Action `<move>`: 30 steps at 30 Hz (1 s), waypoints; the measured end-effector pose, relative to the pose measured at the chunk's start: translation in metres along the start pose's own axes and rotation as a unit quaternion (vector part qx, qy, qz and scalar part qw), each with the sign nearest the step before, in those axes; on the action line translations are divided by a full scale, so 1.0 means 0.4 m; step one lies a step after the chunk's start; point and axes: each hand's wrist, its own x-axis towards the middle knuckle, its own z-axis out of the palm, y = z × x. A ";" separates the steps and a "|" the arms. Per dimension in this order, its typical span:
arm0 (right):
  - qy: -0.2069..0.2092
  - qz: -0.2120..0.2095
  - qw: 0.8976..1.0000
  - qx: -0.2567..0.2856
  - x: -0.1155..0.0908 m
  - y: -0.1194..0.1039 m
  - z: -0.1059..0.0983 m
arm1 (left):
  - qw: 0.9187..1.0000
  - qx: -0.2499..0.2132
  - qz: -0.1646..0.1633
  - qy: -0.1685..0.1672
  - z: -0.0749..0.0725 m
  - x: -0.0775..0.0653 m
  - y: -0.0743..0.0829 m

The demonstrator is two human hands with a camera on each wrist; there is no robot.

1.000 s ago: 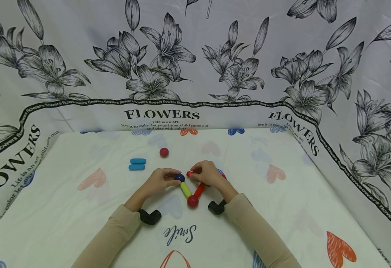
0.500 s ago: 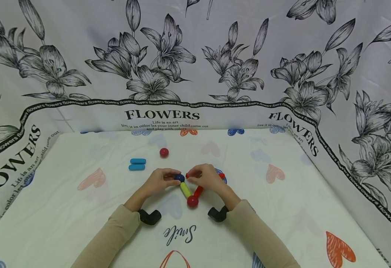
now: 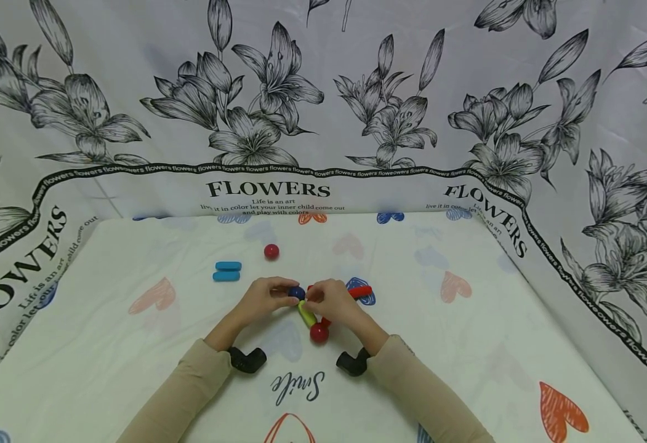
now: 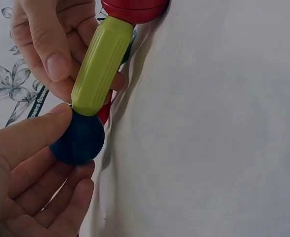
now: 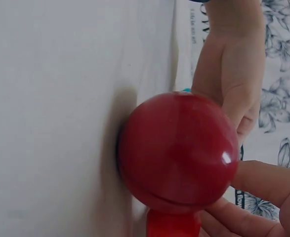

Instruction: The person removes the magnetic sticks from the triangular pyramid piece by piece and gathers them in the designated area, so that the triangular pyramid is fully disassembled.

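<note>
Two light-blue rods (image 3: 227, 271) lie side by side at left, untouched. Left hand (image 3: 262, 298) next, thumb and fingers pinching a dark blue ball (image 4: 78, 139); a loose red ball (image 3: 271, 251) sits beyond it on the worktop (image 3: 190, 381). A yellow-green rod (image 3: 307, 315) runs from blue ball to a second red ball (image 3: 319, 333). Right hand (image 3: 333, 303) close by, fingers curled, apparently gripping a red piece (image 3: 309, 287), mostly hidden. Farther right, a red rod (image 3: 362, 291) pokes out. Step in hand, I judge: fitting red piece to blue ball. Calls for steady left, careful alignment from right.
</note>
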 end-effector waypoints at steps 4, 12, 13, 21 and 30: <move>0.004 -0.010 1.000 0.003 0.004 0.002 0.007 | 1.000 -0.010 0.012 0.003 -0.003 -0.002 0.002; 0.009 -0.014 1.000 0.019 0.011 0.005 0.014 | 1.000 -0.013 0.010 0.004 -0.004 -0.004 0.006; 0.008 -0.014 1.000 0.023 0.011 0.005 0.014 | 1.000 -0.015 0.006 0.004 -0.004 -0.005 0.006; 0.005 -0.015 0.999 0.040 0.014 0.007 0.010 | 1.000 -0.022 0.006 0.004 -0.006 -0.010 0.008; -0.004 -0.004 0.999 0.046 0.016 0.008 0.015 | 1.000 -0.016 0.013 0.003 -0.006 -0.011 0.003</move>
